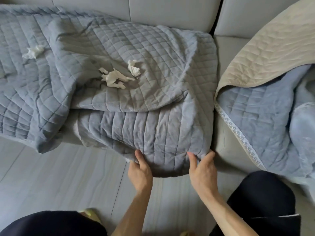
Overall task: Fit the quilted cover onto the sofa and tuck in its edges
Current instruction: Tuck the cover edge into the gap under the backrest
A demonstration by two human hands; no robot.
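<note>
Your dark-clad legs [260, 198] fill the bottom corners. Just above them your left hand [140, 169] and right hand [202, 169] each pinch the hanging front hem of the quilted cover [153, 92], thumbs on top. It lies rumpled and doubled over the sofa [170, 12] seat, centre and left of the frame. Expect it to be soft, floppy and bulky rather than heavy, and likely to slide on the smooth upholstery, so hold it by hem and corners. The crumpled tissues [115, 77] on top may scatter.
</note>
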